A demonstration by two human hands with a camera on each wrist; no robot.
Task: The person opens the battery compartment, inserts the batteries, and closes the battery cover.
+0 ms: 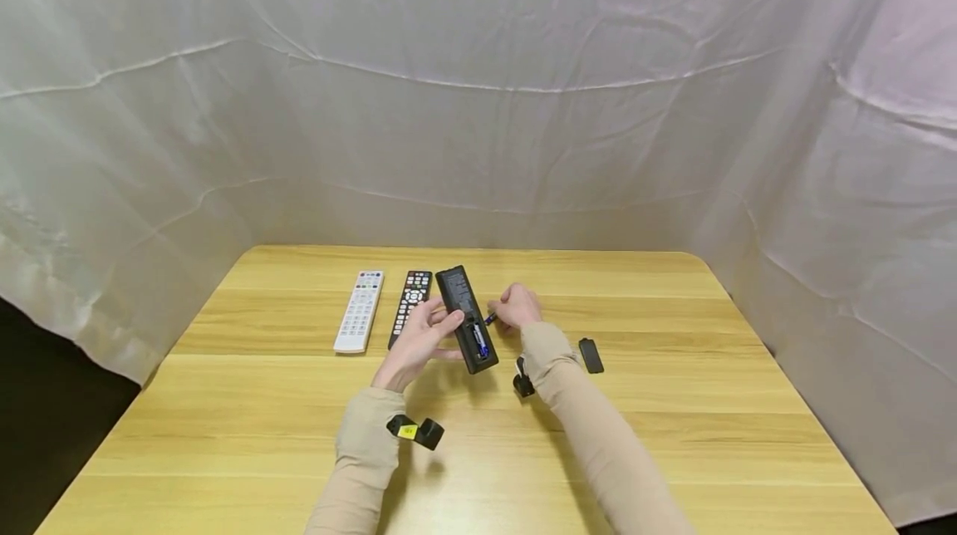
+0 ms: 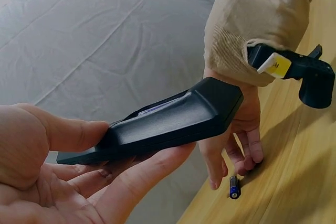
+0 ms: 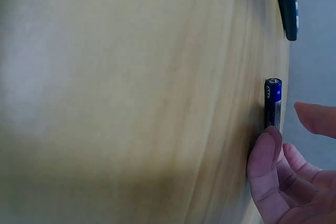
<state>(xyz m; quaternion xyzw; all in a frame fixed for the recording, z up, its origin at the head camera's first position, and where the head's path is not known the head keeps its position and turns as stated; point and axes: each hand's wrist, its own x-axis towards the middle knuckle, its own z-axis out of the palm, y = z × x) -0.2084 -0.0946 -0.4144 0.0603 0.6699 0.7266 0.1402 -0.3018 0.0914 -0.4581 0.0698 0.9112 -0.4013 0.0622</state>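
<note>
My left hand (image 1: 416, 342) holds a black remote control (image 1: 459, 292), thumb on one side and fingers underneath. Its back faces up, and a blue-and-silver battery (image 1: 481, 341) lies in the uncovered battery compartment. To the right of the remote, my right hand (image 1: 517, 307) reaches down to the tabletop. Its fingertips pinch one end of another small battery (image 3: 273, 103), low over the wood. One finger (image 3: 317, 119) is lifted away from that battery. In the left wrist view the same battery (image 2: 234, 187) shows just below the right fingertips.
A white remote (image 1: 360, 312) and a black remote with coloured buttons (image 1: 414, 292) lie on the left of the wooden table (image 1: 673, 435). A small black battery cover (image 1: 591, 355) lies right of my right wrist. Pale grey cloth (image 1: 478, 136) hangs behind the table and along its sides.
</note>
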